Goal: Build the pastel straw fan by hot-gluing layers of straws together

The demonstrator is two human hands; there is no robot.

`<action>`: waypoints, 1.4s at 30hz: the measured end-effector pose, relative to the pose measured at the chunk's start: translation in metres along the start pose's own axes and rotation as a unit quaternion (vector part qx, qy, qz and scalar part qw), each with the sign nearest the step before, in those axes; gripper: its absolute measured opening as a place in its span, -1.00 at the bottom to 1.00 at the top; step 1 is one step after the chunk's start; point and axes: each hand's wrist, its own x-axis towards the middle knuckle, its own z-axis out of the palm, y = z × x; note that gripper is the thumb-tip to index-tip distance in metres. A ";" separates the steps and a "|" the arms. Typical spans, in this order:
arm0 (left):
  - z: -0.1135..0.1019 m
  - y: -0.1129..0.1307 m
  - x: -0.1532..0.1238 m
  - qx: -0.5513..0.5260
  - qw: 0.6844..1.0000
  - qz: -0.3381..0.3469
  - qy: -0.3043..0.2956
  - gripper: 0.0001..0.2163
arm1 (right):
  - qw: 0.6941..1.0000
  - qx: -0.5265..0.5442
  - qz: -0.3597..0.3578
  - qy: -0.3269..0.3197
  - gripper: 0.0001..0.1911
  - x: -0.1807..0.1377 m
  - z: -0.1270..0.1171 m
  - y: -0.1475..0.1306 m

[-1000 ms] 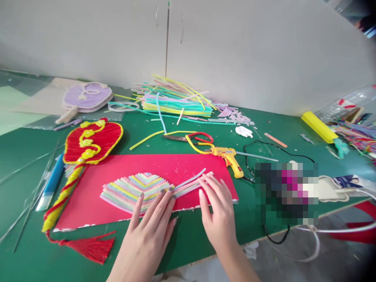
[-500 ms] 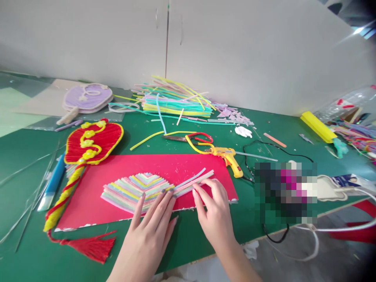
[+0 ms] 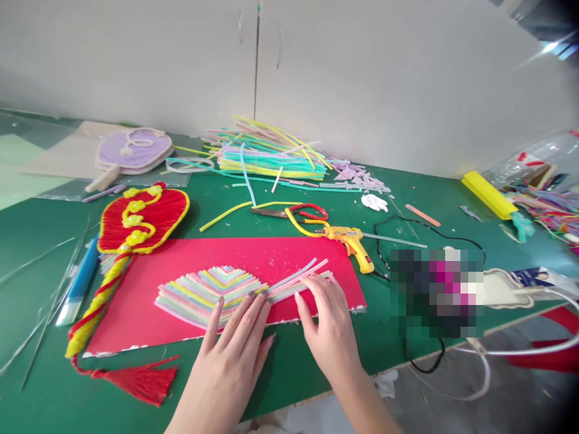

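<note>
A leaf-shaped panel [image 3: 194,296] of pastel pipe cleaners, laid in V-shaped rows, rests on a red board [image 3: 149,328]. My left hand [image 3: 235,343] lies over its right end, fingers stretched out and pressing down. From beneath those fingertips several loose pipe cleaner ends [image 3: 294,281], pink, pale blue and white, stick out to the right. My right hand [image 3: 332,319] touches these ends from above; its fingers are bent loosely and the thumb is apart from them. Its far fingertips are partly hidden.
Behind the board lie scissors [image 3: 275,212] and a yellow glue gun [image 3: 350,238]. A red and yellow fan [image 3: 145,220] with a tassel overlaps the board's left side. Bundled pipe cleaners [image 3: 271,163] lie at the back. A blurred patch [image 3: 436,292] covers something at right.
My right hand's fingers have shifted slightly over the loose ends, and the thumb and index finger have moved apart. More pale ends show beyond them. My left hand stays in place.
</note>
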 end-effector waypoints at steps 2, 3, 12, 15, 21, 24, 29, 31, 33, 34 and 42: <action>0.000 0.000 0.000 -0.001 1.000 -0.002 -0.004 -0.64 | 1.000 0.003 0.002 0.004 -0.74 -0.001 0.000 0.000; 0.000 0.000 0.000 -0.001 1.000 -0.001 -0.005 -0.64 | 1.000 0.002 0.000 0.002 -0.74 -0.001 0.000 0.001; 0.001 -0.001 0.000 -0.011 1.000 0.013 -0.017 -0.67 | 0.999 -0.028 -0.011 -0.013 -0.70 -0.001 0.000 0.000; 0.002 -0.001 0.000 -0.013 1.000 0.012 -0.014 -0.67 | 0.999 -0.040 -0.002 -0.015 -0.70 -0.002 0.000 0.000; 0.001 -0.002 0.001 -0.009 1.000 0.019 -0.015 -0.67 | 0.999 -0.020 -0.027 -0.023 -0.68 -0.003 0.003 0.003; 0.000 -0.004 0.002 0.012 0.999 0.043 -0.029 -0.65 | 0.999 -0.018 -0.006 -0.028 -0.63 -0.003 0.004 0.004; 0.001 -0.005 0.000 0.011 0.999 0.043 -0.030 -0.66 | 0.992 -0.062 -0.006 -0.105 -0.43 -0.002 0.004 0.003; 0.002 -0.003 0.000 0.004 0.999 0.032 -0.025 -0.67 | 0.988 -0.075 -0.013 -0.134 -0.39 -0.001 0.004 0.003; 0.002 -0.002 0.000 -0.003 1.000 0.021 -0.017 -0.68 | 0.986 -0.079 -0.015 -0.149 -0.37 0.001 0.003 0.003; 0.002 -0.001 0.000 -0.004 1.000 0.018 -0.014 -0.67 | 0.985 -0.079 -0.016 -0.154 -0.37 0.001 0.003 0.002; 0.002 -0.002 0.001 -0.012 1.000 0.021 -0.006 -0.68 | 0.980 -0.091 -0.011 -0.178 -0.44 0.002 0.000 0.003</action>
